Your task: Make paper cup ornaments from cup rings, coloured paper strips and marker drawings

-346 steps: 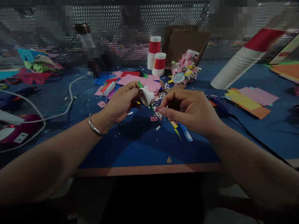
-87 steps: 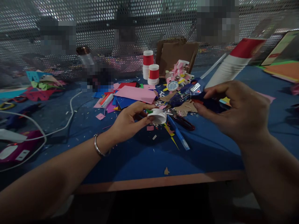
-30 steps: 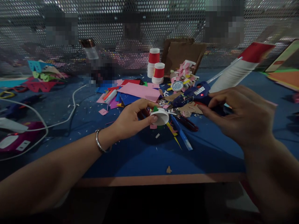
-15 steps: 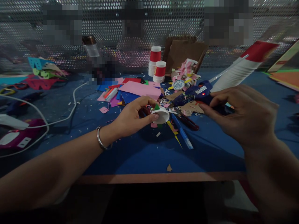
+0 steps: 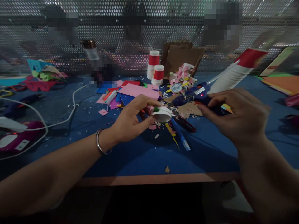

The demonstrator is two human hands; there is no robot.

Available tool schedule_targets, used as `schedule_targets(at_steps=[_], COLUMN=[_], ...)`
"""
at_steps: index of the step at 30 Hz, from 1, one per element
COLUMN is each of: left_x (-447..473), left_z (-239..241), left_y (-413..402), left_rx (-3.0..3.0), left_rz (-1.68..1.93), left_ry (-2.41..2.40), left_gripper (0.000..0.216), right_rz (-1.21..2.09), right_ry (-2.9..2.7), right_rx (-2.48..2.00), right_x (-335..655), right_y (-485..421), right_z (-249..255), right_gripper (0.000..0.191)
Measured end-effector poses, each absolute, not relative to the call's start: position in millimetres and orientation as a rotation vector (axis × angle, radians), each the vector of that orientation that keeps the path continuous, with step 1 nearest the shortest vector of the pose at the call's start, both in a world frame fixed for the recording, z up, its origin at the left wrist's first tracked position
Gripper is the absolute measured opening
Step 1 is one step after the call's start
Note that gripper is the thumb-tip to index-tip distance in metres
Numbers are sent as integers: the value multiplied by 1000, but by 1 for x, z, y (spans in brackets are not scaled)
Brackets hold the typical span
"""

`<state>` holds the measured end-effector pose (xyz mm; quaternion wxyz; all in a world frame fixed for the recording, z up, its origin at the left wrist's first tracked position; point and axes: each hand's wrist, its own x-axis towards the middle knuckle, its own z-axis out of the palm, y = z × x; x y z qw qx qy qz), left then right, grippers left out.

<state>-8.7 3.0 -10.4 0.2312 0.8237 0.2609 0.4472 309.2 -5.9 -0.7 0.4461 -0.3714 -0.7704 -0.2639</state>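
My left hand (image 5: 129,121) pinches a shallow round white piece (image 5: 163,115), which looks like the bottom of a paper cup, between thumb and fingers. A small bit of green (image 5: 156,109) sits at its upper edge. In my right hand (image 5: 244,116) is a dark blue glue gun (image 5: 202,93) with a lit red light; its nozzle points left, towards the white piece, without touching it. A clear glue stick (image 5: 221,74) juts from its back. Below lie a blue pen (image 5: 181,137), yellow paper strips (image 5: 172,133) and a dark red-handled tool (image 5: 187,125).
Stacked paper cups (image 5: 153,63) stand at the back, and a tilted cup stack (image 5: 230,77) is behind the glue gun. Pink paper (image 5: 139,91) and scraps cover the middle. At left, a white cable (image 5: 74,102) loops near a purple device (image 5: 28,137). Brown cardboard (image 5: 182,59) leans behind.
The white piece has tilted in my left hand, showing more of its rim and less of its face. My right hand with the glue gun has shifted slightly left in view.
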Motion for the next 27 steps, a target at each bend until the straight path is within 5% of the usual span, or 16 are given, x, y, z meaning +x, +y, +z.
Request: schedule_targets(at_steps=[8,27], left_x=[-4,-1], left_z=[-13,-10], left_y=[15,14], left_rx=[1577,1230], left_rz=[1175,1105], left_ry=[770,770], left_gripper=[25,27], right_rz=[-431,-286], right_ry=[-1757,-1653], right_rx=[-1039,-1286], right_x=[311,321], right_y=[-4,3], right_z=[-7,-9], right_gripper=[22,26])
